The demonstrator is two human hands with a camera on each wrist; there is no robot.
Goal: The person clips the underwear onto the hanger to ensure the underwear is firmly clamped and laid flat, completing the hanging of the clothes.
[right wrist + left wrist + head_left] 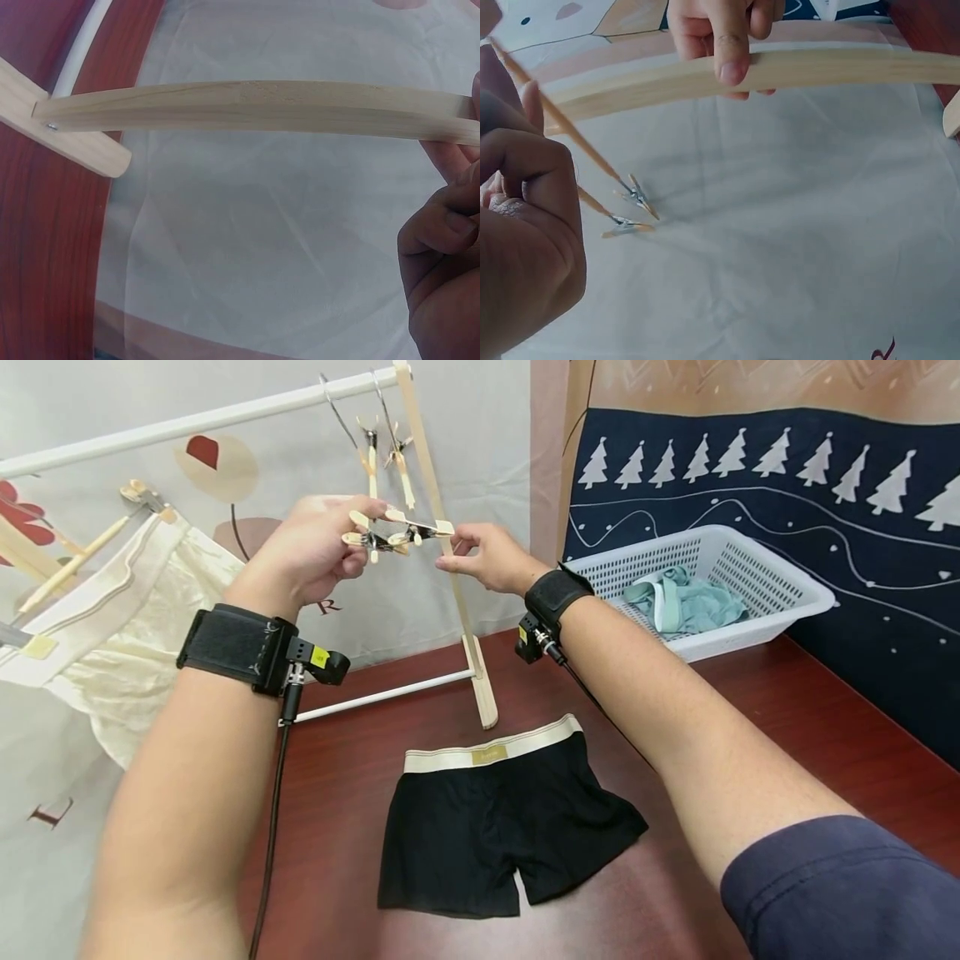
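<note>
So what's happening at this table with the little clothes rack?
A person holds a wooden clip hanger up in front of the drying rack: the left hand grips one end, the right hand pinches the other. Black boxer shorts lie flat on the table. A white basket holds a green garment.
</note>
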